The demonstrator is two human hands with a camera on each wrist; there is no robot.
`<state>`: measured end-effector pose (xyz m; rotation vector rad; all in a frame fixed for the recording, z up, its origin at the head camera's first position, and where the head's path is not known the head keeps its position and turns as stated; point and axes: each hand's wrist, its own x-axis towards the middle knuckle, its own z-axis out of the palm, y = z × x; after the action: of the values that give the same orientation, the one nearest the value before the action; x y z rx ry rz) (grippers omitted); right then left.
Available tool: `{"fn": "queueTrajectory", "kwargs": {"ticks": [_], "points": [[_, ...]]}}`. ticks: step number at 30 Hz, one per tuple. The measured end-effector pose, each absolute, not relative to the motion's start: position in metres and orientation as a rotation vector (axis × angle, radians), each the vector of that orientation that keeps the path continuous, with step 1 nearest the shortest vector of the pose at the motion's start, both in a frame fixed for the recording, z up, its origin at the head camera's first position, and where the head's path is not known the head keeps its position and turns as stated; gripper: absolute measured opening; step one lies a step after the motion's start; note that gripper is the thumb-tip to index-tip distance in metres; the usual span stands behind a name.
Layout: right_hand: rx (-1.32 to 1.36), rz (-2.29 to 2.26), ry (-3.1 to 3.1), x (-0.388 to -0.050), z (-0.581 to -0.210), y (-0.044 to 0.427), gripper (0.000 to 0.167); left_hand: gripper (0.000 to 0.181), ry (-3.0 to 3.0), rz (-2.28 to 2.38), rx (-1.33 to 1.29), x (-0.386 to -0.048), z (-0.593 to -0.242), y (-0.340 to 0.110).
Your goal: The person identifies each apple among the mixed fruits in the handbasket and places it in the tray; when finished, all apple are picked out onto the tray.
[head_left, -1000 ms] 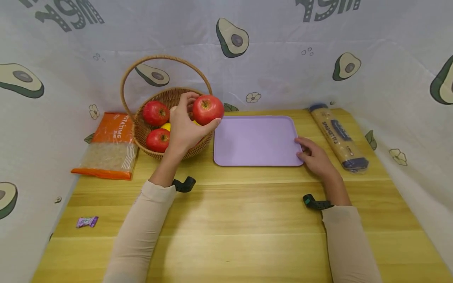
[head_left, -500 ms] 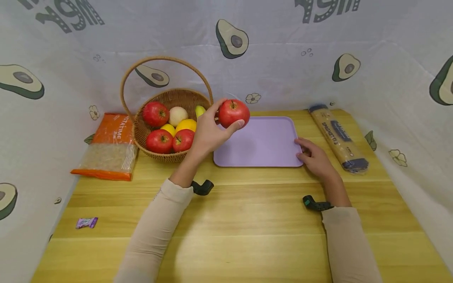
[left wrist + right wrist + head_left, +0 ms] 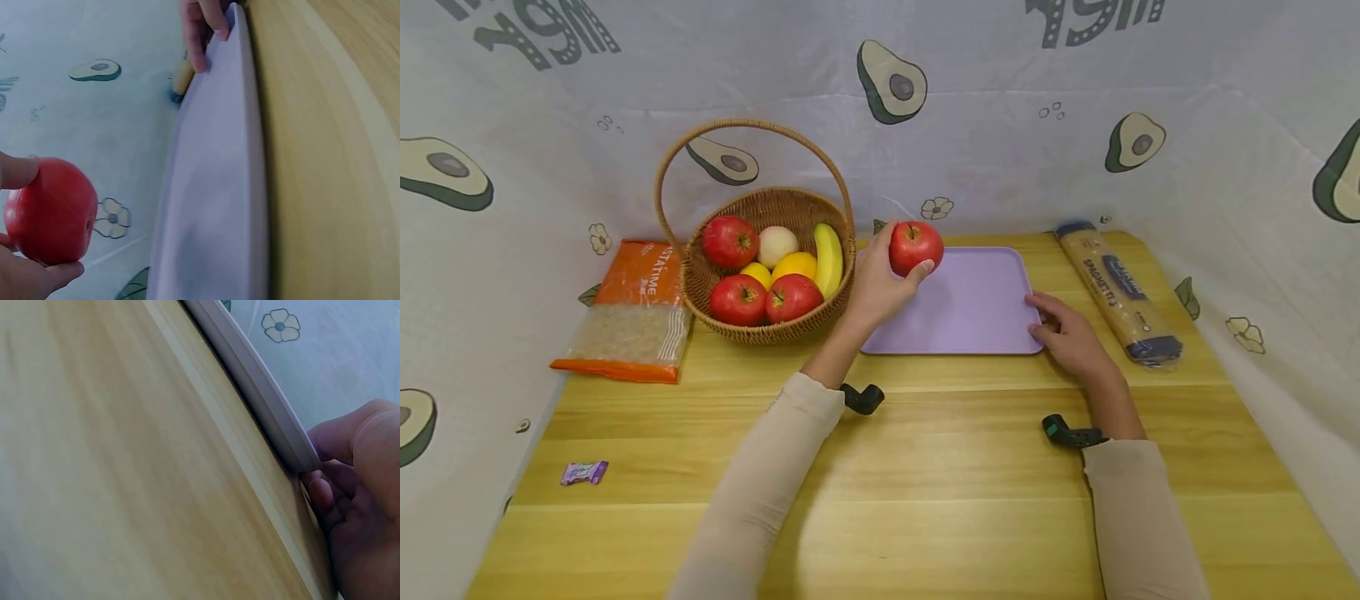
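Observation:
In the head view my left hand (image 3: 880,279) holds a red apple (image 3: 917,247) between thumb and fingers, above the left part of a lilac tray (image 3: 977,308). The left wrist view shows the apple (image 3: 53,212) held clear of the tray (image 3: 215,162). My right hand (image 3: 1071,333) grips the tray's right edge, and the right wrist view has the thumb on the rim (image 3: 269,400) with curled fingers beside and below it. Left of the tray stands a wicker basket (image 3: 760,335) holding several fruits, among them red apples (image 3: 737,300) and a banana (image 3: 828,260).
An orange pasta bag (image 3: 632,308) lies left of the basket. A spaghetti pack (image 3: 1116,292) lies right of the tray. Near the table's left edge is a small purple wrapped candy (image 3: 584,472). The basket's tall handle (image 3: 752,122) arches upward. A patterned cloth (image 3: 1000,108) hangs behind the table.
My left hand has carried the apple rightward from above the basket to over the tray, uncovering the banana and other fruit. The right hand has stayed at the tray's edge.

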<state>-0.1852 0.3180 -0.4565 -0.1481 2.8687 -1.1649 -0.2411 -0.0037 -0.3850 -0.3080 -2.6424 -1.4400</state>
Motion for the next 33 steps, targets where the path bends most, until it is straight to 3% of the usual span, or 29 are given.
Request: {"fn": "queueTrajectory", "kwargs": {"ticks": [22,33], "points": [[-0.156,-1.178,2.877,-0.185,-0.46,0.318,0.052,0.082,-2.584,-1.451,-0.125,-0.283,-0.45,0.01],[-0.144,-1.179,2.87,-0.185,-0.458,0.318,0.052,0.099,-2.667,-1.44,-0.219,-0.282,-0.455,0.003]]}}
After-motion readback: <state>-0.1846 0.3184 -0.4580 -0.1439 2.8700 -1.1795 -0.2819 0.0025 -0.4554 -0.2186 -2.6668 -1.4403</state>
